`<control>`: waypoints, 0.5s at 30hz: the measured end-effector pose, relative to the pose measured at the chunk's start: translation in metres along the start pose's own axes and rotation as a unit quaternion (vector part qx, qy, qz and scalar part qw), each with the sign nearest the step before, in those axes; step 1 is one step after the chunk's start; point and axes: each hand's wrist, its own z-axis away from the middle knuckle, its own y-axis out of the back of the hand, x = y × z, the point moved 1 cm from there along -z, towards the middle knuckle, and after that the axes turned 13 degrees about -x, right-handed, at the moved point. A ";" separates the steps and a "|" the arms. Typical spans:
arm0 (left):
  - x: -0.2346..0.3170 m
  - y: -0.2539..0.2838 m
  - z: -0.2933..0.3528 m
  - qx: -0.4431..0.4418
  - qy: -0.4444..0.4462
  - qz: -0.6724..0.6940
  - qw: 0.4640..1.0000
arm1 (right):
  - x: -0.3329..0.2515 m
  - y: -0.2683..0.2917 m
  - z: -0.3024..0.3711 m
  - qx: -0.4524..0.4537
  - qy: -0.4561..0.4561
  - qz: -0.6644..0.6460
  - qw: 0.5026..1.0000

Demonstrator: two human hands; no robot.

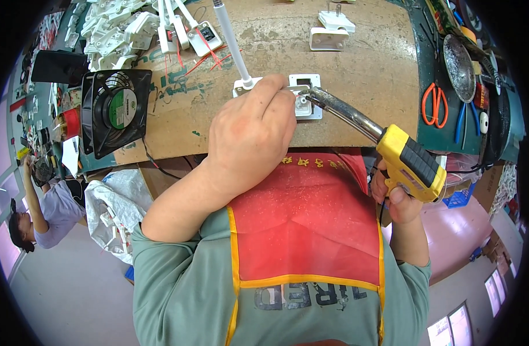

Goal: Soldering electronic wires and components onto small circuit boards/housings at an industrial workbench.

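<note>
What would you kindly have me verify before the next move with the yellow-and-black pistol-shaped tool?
1. Right hand gripping the yellow-and-black pistol-shaped tool by its handle: ok.
2. Long metal barrel directed at the white plastic piece on the worktop: ok.
3. Barrel's end touching that piece: cannot tell; the two overlap in this view.
4. Left hand well away from the barrel's end: not ok, I'd say; its fingers look very near it.
5. Slim white plastic tube apart from the barrel: ok.
6. Black square-framed fan running: cannot tell from a still picture.
</note>
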 end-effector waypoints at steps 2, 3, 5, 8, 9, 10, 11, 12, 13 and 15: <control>0.000 0.001 0.000 -0.001 0.002 0.001 1.000 | 0.002 0.002 0.001 -0.005 -0.002 -0.002 1.000; 0.000 0.001 0.000 -0.002 0.002 0.000 1.000 | 0.003 0.002 0.002 -0.004 -0.003 -0.002 1.000; 0.000 0.000 0.000 -0.003 0.002 0.001 1.000 | 0.004 0.002 0.002 0.003 0.007 -0.009 1.000; 0.000 0.000 0.001 -0.003 0.003 -0.003 1.000 | 0.002 0.001 0.001 0.007 -0.004 -0.011 1.000; 0.000 0.000 0.000 -0.004 0.003 -0.005 1.000 | 0.001 0.000 0.000 0.008 -0.004 -0.011 1.000; 0.000 0.000 0.000 -0.005 0.003 -0.008 1.000 | 0.000 -0.002 -0.001 0.012 0.000 -0.011 1.000; 0.000 0.000 0.000 -0.005 0.003 -0.008 1.000 | 0.000 -0.002 -0.001 0.015 0.003 -0.011 1.000; 0.000 0.000 0.000 -0.007 0.004 -0.005 1.000 | 0.000 -0.002 -0.001 0.016 0.003 -0.011 1.000; 0.000 0.001 0.000 -0.008 0.005 -0.002 1.000 | 0.001 -0.001 0.000 0.009 0.003 -0.008 1.000; 0.000 0.000 0.000 -0.007 0.003 -0.003 1.000 | 0.003 0.002 0.002 0.003 0.002 -0.006 1.000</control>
